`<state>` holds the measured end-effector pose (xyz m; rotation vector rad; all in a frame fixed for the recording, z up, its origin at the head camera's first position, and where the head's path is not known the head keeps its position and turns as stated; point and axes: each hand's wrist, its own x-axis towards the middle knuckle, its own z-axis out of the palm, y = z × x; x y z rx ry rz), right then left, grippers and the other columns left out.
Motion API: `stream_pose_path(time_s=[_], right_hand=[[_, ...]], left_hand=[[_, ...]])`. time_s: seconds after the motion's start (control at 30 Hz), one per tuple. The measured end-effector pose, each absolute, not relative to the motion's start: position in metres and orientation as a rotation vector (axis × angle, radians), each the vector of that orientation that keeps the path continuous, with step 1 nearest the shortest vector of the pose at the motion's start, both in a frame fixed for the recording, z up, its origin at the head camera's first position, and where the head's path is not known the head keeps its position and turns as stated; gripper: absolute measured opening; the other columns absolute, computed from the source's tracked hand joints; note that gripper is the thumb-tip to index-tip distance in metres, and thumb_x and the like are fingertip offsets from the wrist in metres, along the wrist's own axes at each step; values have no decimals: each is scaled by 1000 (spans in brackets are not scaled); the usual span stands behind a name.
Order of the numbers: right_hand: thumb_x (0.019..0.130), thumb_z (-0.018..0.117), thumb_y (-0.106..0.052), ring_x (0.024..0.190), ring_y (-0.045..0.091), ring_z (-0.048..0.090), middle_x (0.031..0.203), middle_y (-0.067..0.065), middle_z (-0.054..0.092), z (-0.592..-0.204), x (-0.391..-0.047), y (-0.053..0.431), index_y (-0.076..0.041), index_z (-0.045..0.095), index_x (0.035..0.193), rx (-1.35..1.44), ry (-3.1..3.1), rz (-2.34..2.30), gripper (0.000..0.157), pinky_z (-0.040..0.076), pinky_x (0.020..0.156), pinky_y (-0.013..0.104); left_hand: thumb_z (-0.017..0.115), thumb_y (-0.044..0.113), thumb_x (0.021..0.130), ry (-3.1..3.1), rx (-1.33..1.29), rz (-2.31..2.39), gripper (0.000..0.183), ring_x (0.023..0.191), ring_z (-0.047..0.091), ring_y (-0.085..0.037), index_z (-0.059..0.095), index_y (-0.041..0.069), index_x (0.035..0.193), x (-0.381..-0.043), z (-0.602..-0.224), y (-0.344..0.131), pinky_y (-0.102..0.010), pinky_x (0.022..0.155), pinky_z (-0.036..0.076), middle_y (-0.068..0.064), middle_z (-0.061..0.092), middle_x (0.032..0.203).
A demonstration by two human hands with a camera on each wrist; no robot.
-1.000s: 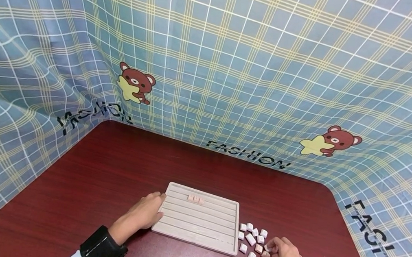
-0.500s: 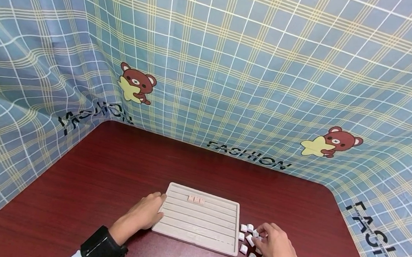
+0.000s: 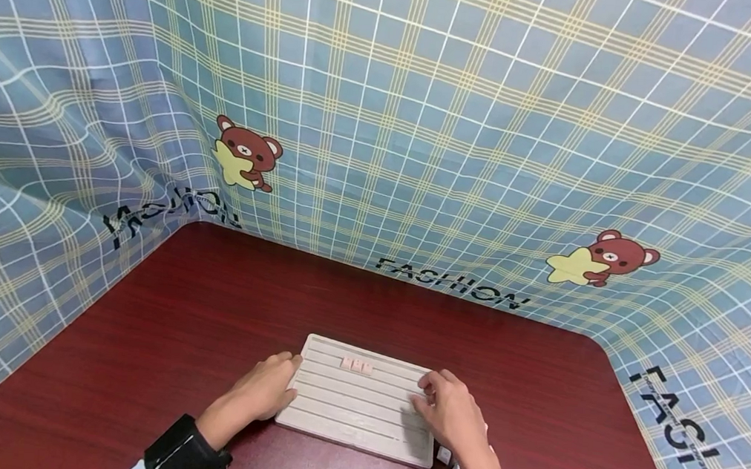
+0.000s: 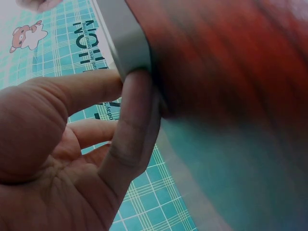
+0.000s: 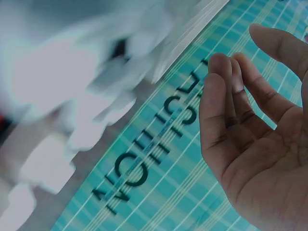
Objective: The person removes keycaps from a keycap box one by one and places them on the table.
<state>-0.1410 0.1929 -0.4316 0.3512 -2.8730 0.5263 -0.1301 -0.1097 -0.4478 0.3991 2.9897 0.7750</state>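
Observation:
A pale tray (image 3: pixel 360 412) with parallel ridges lies on the table. Three pinkish keycaps (image 3: pixel 356 365) sit side by side near its far edge. At the tray's left side, my left hand (image 3: pixel 267 387) touches the edge, its thumb and fingers spread along it; the left wrist view shows fingertips against the tray's rim (image 4: pixel 127 45). Over the tray's right side hovers my right hand (image 3: pixel 452 412), thumb and fingers apart. In the right wrist view, no object shows between them. Loose white keycaps (image 3: pixel 444 455) lie right of the tray, mostly hidden by the right hand.
The dark red table (image 3: pixel 264 284) reaches back to a blue plaid cloth (image 3: pixel 384 138) hanging on the far side and both flanks. Blurred whitish shapes (image 5: pixel 48 163) fill the left of the right wrist view.
My right hand has moved left from the loose keycaps to above the tray's right side, covering most of the pile. The left hand stays at the tray's left edge.

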Motion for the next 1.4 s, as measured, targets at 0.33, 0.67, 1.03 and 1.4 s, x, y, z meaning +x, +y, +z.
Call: stream_pose_path(time_s=[0.33, 0.67, 1.03, 1.4], right_hand=[[79, 79, -24, 72, 11, 64, 85, -2, 61, -432, -155, 154, -15, 67, 88, 480, -2882, 533, 18, 46, 53, 27], [79, 79, -20, 73, 16, 65, 85, 4, 62, -430, -166, 129, -11, 69, 89, 603, -2791, 539, 17, 47, 55, 25], [80, 77, -21, 71, 16, 61, 87, 1, 60, -430, -172, 113, -11, 69, 93, 567, -2917, 549, 18, 46, 57, 27], [80, 75, -17, 73, 24, 65, 91, 5, 62, -430, -177, 109, -12, 69, 84, 515, -3011, 438, 9, 50, 59, 32]], left_hand=[[74, 2, 81, 2963, 385, 796, 47, 106, 62, -46, 58, -15, 122, -130, -448, -110, -52, 89, 52, -32, 59, 120], [75, 2, 81, 2991, 395, 792, 46, 98, 64, -41, 59, -14, 120, -131, -447, -110, -48, 82, 54, -26, 62, 111], [74, 1, 82, 2959, 387, 821, 47, 107, 61, -46, 58, -16, 122, -128, -445, -109, -52, 88, 53, -31, 60, 119], [74, 1, 82, 2955, 387, 821, 48, 108, 61, -46, 57, -16, 123, -129, -444, -110, -52, 89, 53, -32, 58, 122]])
